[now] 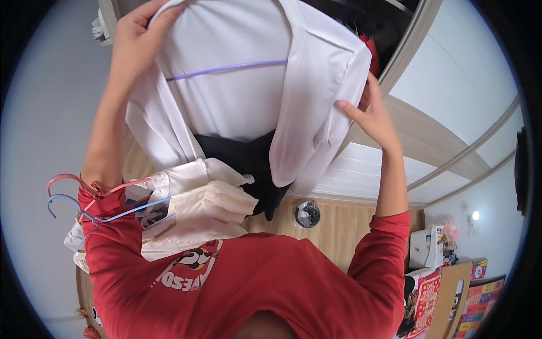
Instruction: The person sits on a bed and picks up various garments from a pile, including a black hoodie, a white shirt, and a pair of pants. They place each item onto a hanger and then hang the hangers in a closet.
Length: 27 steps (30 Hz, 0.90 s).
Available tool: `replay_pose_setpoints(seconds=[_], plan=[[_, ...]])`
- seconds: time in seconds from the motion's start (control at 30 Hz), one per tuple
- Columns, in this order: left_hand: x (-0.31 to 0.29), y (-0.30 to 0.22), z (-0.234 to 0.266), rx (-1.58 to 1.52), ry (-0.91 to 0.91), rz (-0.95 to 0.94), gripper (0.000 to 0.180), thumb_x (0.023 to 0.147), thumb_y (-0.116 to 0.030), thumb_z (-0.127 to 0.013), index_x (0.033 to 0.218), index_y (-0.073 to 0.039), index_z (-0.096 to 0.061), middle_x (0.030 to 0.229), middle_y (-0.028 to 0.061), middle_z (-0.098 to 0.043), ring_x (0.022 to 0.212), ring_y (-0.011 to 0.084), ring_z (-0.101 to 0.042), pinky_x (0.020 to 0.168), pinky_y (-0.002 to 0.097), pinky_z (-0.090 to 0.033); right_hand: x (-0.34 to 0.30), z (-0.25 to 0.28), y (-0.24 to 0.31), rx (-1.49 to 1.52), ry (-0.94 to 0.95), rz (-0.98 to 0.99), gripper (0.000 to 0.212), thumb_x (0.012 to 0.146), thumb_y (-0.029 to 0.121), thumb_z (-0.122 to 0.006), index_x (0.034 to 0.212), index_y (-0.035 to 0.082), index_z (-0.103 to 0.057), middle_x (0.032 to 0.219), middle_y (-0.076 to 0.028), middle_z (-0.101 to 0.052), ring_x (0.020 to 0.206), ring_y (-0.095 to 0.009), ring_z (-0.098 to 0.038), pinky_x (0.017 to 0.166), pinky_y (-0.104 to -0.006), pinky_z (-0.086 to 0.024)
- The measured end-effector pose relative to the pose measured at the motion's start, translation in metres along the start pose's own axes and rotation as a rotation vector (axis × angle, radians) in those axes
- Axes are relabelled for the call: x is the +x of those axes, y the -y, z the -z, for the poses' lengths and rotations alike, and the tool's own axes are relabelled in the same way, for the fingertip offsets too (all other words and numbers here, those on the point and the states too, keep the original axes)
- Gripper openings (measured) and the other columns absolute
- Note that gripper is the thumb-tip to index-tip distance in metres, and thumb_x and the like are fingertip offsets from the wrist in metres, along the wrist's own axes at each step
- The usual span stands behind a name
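Note:
Held up in front of me is a white open-front jacket [324,73], with the bar of a purple hanger [226,70] crossing its inside. My left hand [141,37] pinches its upper left edge, thumb in front. At the right shoulder my right hand [370,118] grips the cloth, its fingers mostly hidden behind the sleeve. Below the jacket hangs a black garment [240,158]; what it hangs from is hidden. Over my left arm lie a white garment [195,172] on a pink hanger [63,177] and a cream garment [212,206] on a blue hanger [56,198].
Beyond the jacket stands a dark wardrobe opening [372,20], with a white and wood-tone sliding door [451,73] to its right. A small lined bin [307,214] sits on the wooden floor [333,226]. Boxes and a red patterned item [426,299] fill the lower right.

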<state>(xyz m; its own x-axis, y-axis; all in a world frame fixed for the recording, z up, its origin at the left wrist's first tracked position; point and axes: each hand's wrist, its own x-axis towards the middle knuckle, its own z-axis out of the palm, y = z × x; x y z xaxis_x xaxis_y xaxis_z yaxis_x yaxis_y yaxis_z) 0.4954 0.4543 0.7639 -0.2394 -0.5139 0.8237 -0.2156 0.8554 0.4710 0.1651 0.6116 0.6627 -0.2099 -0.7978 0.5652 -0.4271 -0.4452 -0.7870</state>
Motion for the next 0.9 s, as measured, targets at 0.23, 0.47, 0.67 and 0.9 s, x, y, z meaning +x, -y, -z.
replay_pose_setpoints(seconds=[0.23, 0.47, 0.67, 0.9], plan=[[-0.004, -0.031, -0.01, 0.098, -0.026, 0.091, 0.024, 0.084, -0.012, -0.047, 0.098, 0.005, -0.057, 0.089, 0.006, -0.059, 0.086, 0.0122, -0.052, 0.077, 0.0226, -0.041, -0.042, 0.018, -0.094, -0.364, 0.508, -0.584, 0.034, 0.075, 0.014, -0.064, 0.103, 0.001, -0.052, 0.094, -0.002, -0.059, 0.082, -0.008, -0.053, 0.075, -0.0228, -0.042], [-0.008, -0.034, -0.012, 0.096, -0.072, 0.089, 0.022, 0.081, -0.014, -0.053, 0.093, 0.003, -0.06, 0.083, 0.0037, -0.06, 0.077, 0.0095, -0.053, 0.07, 0.0212, -0.041, -0.08, 0.001, -0.13, 0.263, 0.236, -0.511, 0.037, 0.082, 0.007, -0.051, 0.118, 0.002, -0.042, 0.106, -0.003, -0.055, 0.092, -0.009, -0.05, 0.081, -0.0244, -0.04], [0.008, 0.042, 0.007, 0.011, -0.009, 0.085, 0.026, 0.082, -0.018, -0.057, 0.101, 0.0, -0.06, 0.089, -0.0001, -0.06, 0.08, 0.0052, -0.051, 0.073, 0.017, -0.038, -0.116, 0.023, -0.133, 0.343, 0.395, -0.704, 0.028, 0.085, 0.017, -0.051, 0.109, 0.001, -0.053, 0.097, -0.002, -0.058, 0.085, -0.009, -0.053, 0.076, -0.0243, -0.043], [-0.002, 0.051, 0.005, 0.146, -0.014, 0.013, 0.024, 0.081, -0.019, -0.058, 0.096, -0.001, -0.061, 0.075, -0.0003, -0.059, 0.07, 0.0058, -0.048, 0.064, 0.02, -0.04, -0.145, 0.015, -0.091, 0.37, 0.546, -0.918, 0.026, 0.084, 0.018, -0.053, 0.107, 0.004, -0.054, 0.091, 0.001, -0.057, 0.081, -0.009, -0.052, 0.074, -0.0249, -0.043]])
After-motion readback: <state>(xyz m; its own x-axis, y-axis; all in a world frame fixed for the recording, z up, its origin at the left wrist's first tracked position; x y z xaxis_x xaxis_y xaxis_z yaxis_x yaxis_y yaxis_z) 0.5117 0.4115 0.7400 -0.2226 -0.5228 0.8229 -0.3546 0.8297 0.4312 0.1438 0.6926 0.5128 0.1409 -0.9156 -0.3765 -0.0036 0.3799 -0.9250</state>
